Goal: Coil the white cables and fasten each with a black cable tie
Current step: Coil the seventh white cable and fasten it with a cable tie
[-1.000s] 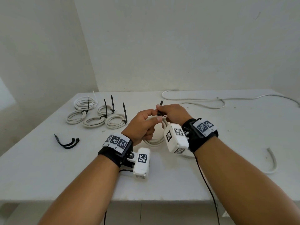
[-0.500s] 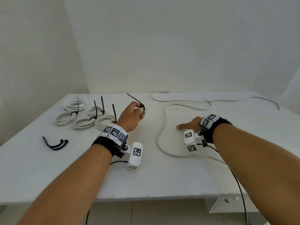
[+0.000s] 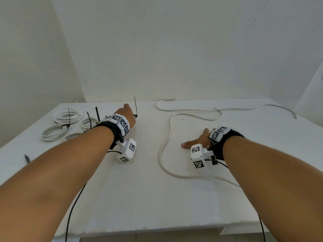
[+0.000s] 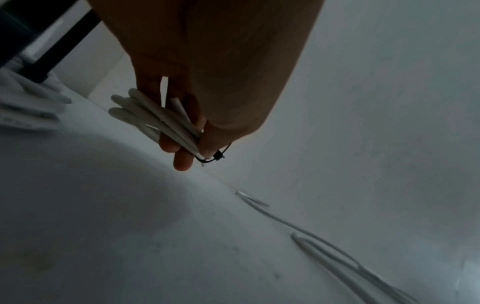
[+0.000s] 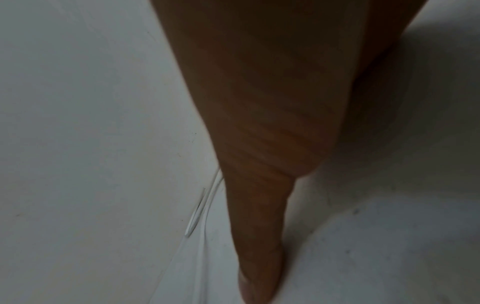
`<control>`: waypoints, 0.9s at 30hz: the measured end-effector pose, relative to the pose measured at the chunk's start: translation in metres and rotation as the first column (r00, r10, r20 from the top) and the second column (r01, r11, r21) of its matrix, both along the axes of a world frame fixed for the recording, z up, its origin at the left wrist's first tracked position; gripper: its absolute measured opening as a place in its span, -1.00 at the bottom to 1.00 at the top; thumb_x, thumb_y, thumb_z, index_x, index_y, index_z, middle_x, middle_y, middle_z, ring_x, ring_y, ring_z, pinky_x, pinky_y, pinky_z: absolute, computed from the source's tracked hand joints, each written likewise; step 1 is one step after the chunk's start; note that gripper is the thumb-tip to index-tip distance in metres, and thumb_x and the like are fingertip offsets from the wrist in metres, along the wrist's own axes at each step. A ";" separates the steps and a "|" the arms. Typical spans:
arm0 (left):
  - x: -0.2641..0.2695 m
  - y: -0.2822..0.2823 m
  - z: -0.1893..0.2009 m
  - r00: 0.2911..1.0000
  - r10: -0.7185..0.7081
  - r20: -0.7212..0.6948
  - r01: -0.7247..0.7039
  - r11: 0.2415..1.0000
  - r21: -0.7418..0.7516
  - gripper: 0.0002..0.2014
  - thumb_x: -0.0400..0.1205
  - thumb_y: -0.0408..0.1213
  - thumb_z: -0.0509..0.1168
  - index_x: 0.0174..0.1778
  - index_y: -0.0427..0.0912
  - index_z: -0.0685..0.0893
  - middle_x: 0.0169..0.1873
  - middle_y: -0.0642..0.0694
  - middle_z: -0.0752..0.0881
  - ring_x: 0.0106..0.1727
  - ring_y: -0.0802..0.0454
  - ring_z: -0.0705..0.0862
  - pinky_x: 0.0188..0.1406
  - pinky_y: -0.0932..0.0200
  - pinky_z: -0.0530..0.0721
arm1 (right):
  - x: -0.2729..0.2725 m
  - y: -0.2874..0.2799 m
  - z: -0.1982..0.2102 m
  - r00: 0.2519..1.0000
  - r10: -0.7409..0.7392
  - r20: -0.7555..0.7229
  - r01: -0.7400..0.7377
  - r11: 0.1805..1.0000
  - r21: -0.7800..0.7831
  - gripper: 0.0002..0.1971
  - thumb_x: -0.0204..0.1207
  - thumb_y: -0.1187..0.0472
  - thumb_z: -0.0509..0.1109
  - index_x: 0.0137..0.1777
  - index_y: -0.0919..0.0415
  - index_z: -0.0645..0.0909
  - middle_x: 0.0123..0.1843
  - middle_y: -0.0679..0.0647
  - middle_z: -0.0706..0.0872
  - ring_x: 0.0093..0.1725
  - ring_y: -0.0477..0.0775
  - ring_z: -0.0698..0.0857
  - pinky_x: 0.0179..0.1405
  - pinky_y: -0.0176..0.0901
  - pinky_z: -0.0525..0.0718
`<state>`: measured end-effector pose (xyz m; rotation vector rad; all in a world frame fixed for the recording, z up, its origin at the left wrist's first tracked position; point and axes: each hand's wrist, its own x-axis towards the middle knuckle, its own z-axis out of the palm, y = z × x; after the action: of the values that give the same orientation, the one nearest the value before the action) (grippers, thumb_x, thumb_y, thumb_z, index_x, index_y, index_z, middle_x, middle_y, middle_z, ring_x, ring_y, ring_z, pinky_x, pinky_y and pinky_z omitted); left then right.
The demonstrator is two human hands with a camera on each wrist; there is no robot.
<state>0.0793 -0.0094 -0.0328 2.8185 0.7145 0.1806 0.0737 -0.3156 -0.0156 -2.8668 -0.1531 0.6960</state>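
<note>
My left hand (image 3: pixel 127 114) grips a coiled white cable (image 4: pixel 155 117) fastened with a black cable tie (image 3: pixel 135 106), whose tail sticks up. It holds the coil just above the table, right of the tied coils (image 3: pixel 66 116). In the left wrist view the fingers (image 4: pixel 183 159) and thumb pinch the coil beside the tie head (image 4: pixel 217 158). My right hand (image 3: pixel 194 141) lies flat and open on the table (image 3: pixel 139 189), holding nothing. A long loose white cable (image 3: pixel 164 142) snakes just left of it. In the right wrist view a straight finger (image 5: pixel 259 226) touches the table.
Several tied coils (image 3: pixel 52 133) sit at the back left, with ties standing upright (image 3: pixel 97 114). A spare black tie (image 3: pixel 27 158) shows beside my left forearm. A second loose cable (image 3: pixel 253 108) runs along the back right. Walls close in behind and on the left.
My right hand has let go of the coil and dropped flat onto the table at the right. My left hand has carried the tied coil back and left toward the other coils.
</note>
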 end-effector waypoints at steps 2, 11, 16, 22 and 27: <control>0.004 0.004 -0.005 0.998 0.011 -0.055 -0.009 0.999 0.042 -0.55 0.70 -0.34 0.23 0.46 -0.42 0.32 0.26 -0.37 0.63 0.23 -0.30 0.66 -0.03 -0.03 0.59 | 0.000 -0.001 0.000 0.999 0.034 0.023 -0.033 0.999 -0.032 0.04 0.40 -0.50 0.32 0.65 0.28 0.28 0.68 0.28 0.29 0.65 0.27 0.29 0.53 -0.01 0.32; 0.007 0.008 -0.004 0.991 -0.077 -0.109 0.092 0.985 0.147 -0.71 0.61 -0.16 0.29 -0.38 -0.19 0.49 -0.35 -0.13 0.63 -0.35 -0.08 0.58 -0.32 0.17 0.49 | 0.001 -0.002 -0.004 1.000 0.009 0.021 -0.009 0.999 -0.034 0.10 0.33 -0.55 0.33 0.65 0.27 0.27 0.67 0.25 0.32 0.65 0.25 0.33 0.54 0.05 0.33; 0.021 -0.031 0.025 0.978 -0.202 -0.043 0.207 0.962 0.178 -0.64 0.62 0.03 0.23 -0.36 -0.16 0.51 -0.27 -0.14 0.64 -0.18 -0.17 0.63 -0.20 0.10 0.60 | 0.004 -0.002 -0.006 1.000 -0.003 0.026 0.005 0.999 -0.042 0.23 0.24 -0.59 0.36 0.72 0.22 0.09 0.73 0.23 0.17 0.68 0.25 0.25 0.58 0.07 0.28; 0.076 -0.077 0.041 0.953 -0.300 0.036 0.296 0.952 0.074 -0.74 0.66 -0.15 0.27 -0.13 -0.29 0.71 -0.18 -0.17 0.73 -0.12 -0.17 0.67 -0.19 0.13 0.57 | 0.011 -0.001 -0.005 1.000 0.000 0.015 0.001 0.996 -0.089 0.22 0.27 -0.61 0.30 0.74 0.15 -0.02 0.72 0.26 0.07 0.69 0.28 0.14 0.62 0.13 0.20; 0.126 -0.074 0.027 0.959 -0.282 -0.020 0.282 0.959 0.005 -0.75 0.63 -0.27 0.22 0.02 -0.11 0.81 0.06 -0.08 0.79 0.06 -0.15 0.75 0.06 0.15 0.66 | 0.024 0.003 -0.017 0.998 -0.055 -0.017 0.054 0.997 -0.050 0.58 -0.35 -0.72 0.37 0.71 0.08 0.03 0.69 0.21 0.04 0.63 0.28 0.26 0.59 0.19 0.35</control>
<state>0.2054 -0.0833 -0.0062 2.8916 0.3075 0.1066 0.0973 -0.3125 -0.0321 -2.8985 -0.0560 0.7246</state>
